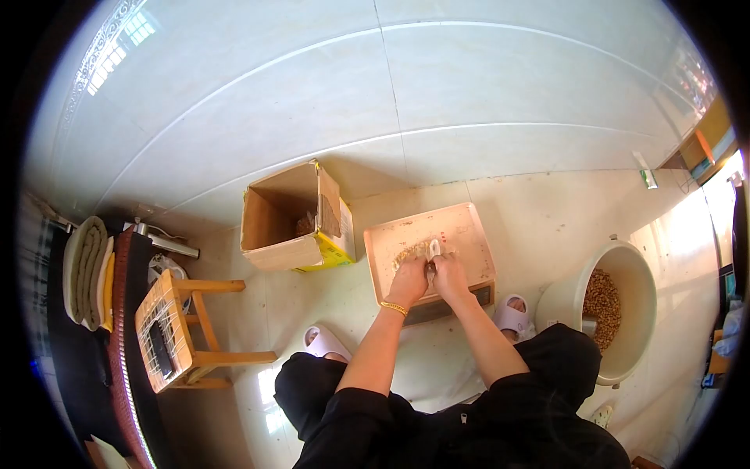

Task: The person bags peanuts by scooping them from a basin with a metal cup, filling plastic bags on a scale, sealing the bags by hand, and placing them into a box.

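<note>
My left hand point(410, 281) and my right hand point(450, 277) are closed side by side over the pinkish tray of a weighing scale point(465, 223). Between them they pinch what looks like a clear plastic bag point(410, 252) of light-brown nuts or kernels, resting on the tray. A whitish part point(434, 248) sticks out beyond my fingers, perhaps the bag's gathered neck. My fingers hide most of the grip. The scale's dark display panel point(428, 312) faces me, partly behind my wrists.
To the right, a cream bucket point(547, 301) holds brown nuts or kernels and a metal scoop point(589, 324). An opened cardboard box point(285, 254) stands left of the scale, with something brown inside. Further left is a wooden stool point(205, 359) with a dark phone-like object point(162, 348). A tiled wall rises ahead.
</note>
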{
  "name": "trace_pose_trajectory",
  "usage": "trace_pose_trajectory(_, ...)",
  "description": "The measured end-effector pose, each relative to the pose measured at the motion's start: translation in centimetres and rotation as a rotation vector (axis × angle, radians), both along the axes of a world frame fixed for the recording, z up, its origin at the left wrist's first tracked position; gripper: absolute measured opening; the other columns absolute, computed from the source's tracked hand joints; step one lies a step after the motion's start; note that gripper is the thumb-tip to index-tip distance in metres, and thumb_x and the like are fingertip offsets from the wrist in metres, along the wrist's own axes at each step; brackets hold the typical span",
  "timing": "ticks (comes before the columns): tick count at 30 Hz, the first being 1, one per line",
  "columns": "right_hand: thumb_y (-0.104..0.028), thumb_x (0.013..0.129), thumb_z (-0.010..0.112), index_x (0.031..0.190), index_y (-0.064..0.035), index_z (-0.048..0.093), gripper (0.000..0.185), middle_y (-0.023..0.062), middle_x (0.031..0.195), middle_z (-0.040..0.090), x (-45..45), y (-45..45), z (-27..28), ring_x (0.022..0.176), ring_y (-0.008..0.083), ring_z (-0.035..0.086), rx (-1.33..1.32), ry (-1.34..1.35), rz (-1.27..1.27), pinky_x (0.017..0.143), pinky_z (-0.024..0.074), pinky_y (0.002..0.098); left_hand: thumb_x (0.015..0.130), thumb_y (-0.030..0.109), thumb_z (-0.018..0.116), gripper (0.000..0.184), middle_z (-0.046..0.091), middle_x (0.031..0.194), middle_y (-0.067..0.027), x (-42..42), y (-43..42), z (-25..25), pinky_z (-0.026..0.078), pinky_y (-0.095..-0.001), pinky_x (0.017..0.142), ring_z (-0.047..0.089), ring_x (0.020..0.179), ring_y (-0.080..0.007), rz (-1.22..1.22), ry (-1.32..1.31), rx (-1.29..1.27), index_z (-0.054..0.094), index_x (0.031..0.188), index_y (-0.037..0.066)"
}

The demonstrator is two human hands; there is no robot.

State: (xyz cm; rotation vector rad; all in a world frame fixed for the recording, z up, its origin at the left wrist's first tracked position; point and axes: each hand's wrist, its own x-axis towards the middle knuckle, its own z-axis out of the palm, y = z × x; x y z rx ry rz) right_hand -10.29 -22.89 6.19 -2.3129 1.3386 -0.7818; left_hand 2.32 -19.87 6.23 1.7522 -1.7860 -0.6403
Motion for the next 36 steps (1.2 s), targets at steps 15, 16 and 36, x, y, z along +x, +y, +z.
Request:
trace_pose_trajectory(15, -0.001, 0.081, 0.055, 0.091, -0.0075, 0.053, 0.012, 0.0039, 0.069, 0.053, -0.5, -1.0, -0.1, 0.054, 0.0143, 0.05, 1.326, -0.741, -0.32, 0.045, 0.0444, 0.029, 0.075, 0.001, 0.058, 0.01, 0.063, 0.082, -0.0167, 0.8, 0.5, -0.7, 0.049, -0.0388, 0.072, 0.061, 0.08, -0.0331, 0.035, 0.068, -0.068, 0.065, 0.081, 0.004)
trace_pose_trajectory(16, 0.001, 0.08, 0.055, 0.09, -0.007, 0.052, 0.013, 0.0042, 0.069, 0.053, -0.4, -0.9, -0.3, 0.054, 0.0138, 0.05, 1.239, -0.706, -0.336, 0.044, 0.0436, 0.0268, 0.075, 0.0, 0.057, 0.013, 0.064, 0.084, -0.0176, 0.9, 0.6, -0.8, 0.049, -0.04, 0.073, 0.061, 0.081, -0.0339, 0.11, 0.08, -0.023, 0.066, 0.084, 0.004)
trace_pose_trajectory(36, -0.01, 0.072, 0.064, 0.109, -0.0087, 0.058, 0.038, 0.0141, 0.101, 0.058, -0.5, -0.6, 0.8, 0.096, 0.0304, 0.055, 0.257, -0.054, -0.211, 0.084, 0.0448, 0.0382, 0.073, 0.0, 0.057, 0.031, 0.058, 0.106, -0.02, 3.5, 1.6, -0.4, 0.047, -0.0403, 0.083, 0.058, 0.093, -0.0359, 0.335, 0.067, 0.035, 0.062, 0.103, 0.006)
